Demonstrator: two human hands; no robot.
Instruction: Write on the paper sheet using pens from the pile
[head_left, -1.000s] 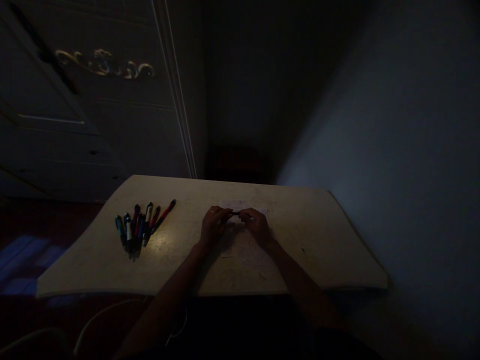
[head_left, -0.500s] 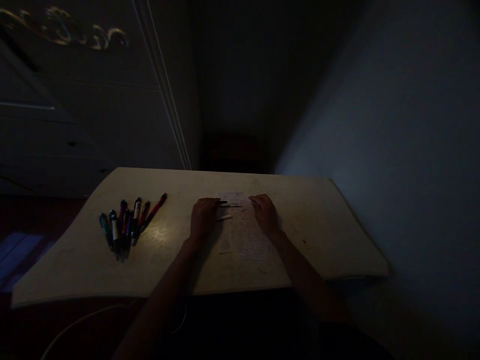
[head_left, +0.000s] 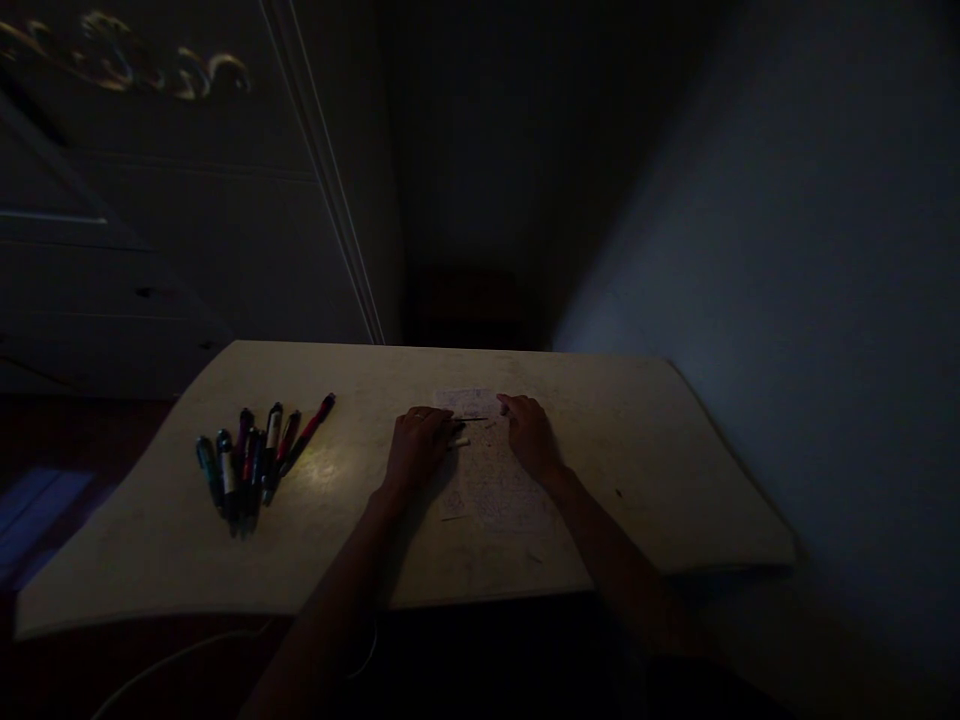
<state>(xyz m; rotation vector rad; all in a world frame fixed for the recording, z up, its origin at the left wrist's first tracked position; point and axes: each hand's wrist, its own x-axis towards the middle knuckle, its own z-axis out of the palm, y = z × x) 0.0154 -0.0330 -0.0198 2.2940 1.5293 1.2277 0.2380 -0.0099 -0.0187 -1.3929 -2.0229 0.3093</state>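
Note:
Handwritten paper (head_left: pixel 504 490) lies on the table beneath loose pen parts. My left hand (head_left: pixel 417 442) rests at its left side, fingers closed around the end of a dark pen part (head_left: pixel 458 427). By those fingertips lie a thin dark refill (head_left: pixel 474 419) and a short white tube (head_left: pixel 460 442). Across the paper, my right hand (head_left: pixel 532 436) is closed in a pinch near its upper right. Something tiny seems to be at those fingertips, too dark to name. Small bits (head_left: pixel 490 426) lie between the hands.
Several pens (head_left: pixel 251 460) are grouped on the left of the pale table (head_left: pixel 352 545). A cabinet with gilt ornament (head_left: pixel 112 60) stands at the back left, and a wall (head_left: pixel 787 300) rises on the right. A cable (head_left: pixel 172 650) hangs below the front edge.
My left hand has shifted slightly right and nearer to me, bringing the dark pen part below the refill. The right hand has curled a little more, and the view has moved slightly.

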